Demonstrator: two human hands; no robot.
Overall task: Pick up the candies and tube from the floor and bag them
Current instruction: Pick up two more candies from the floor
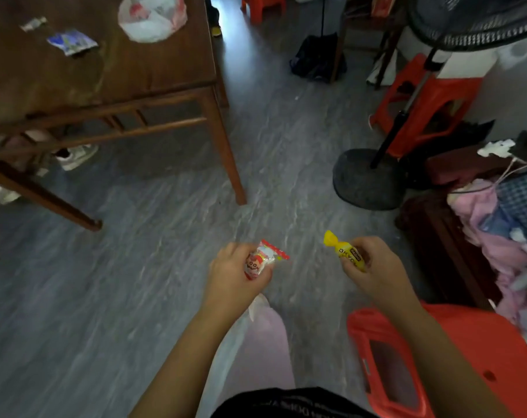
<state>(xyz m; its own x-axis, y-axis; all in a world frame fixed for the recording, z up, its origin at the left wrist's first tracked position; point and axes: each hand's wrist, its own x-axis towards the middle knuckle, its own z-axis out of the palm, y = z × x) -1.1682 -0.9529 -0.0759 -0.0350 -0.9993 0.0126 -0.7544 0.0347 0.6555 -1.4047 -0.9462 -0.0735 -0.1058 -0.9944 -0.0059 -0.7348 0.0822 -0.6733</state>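
Observation:
My left hand [235,273] is closed around a red-and-white wrapped candy [263,257] with a cartoon face on it. My right hand [373,267] pinches a yellow twist-wrapped candy [343,250] with black lettering. Both hands hover above the grey floor [135,282], about a hand's width apart. A thin translucent plastic bag [256,327] hangs below my left wrist; whether the left hand also holds it is unclear. On the wooden table [120,73] at the upper left lie a white-and-red plastic bag [153,16], a blue-and-white wrapper [72,40] and a small silvery wrapper [33,24]. No tube is visible.
A red plastic stool [437,357] sits by my right forearm. A standing fan's round base [364,179] and pole are to the right, with another red stool [428,98] behind. Pink clothes [503,236] pile at the right edge. Shoes [75,155] lie under the table.

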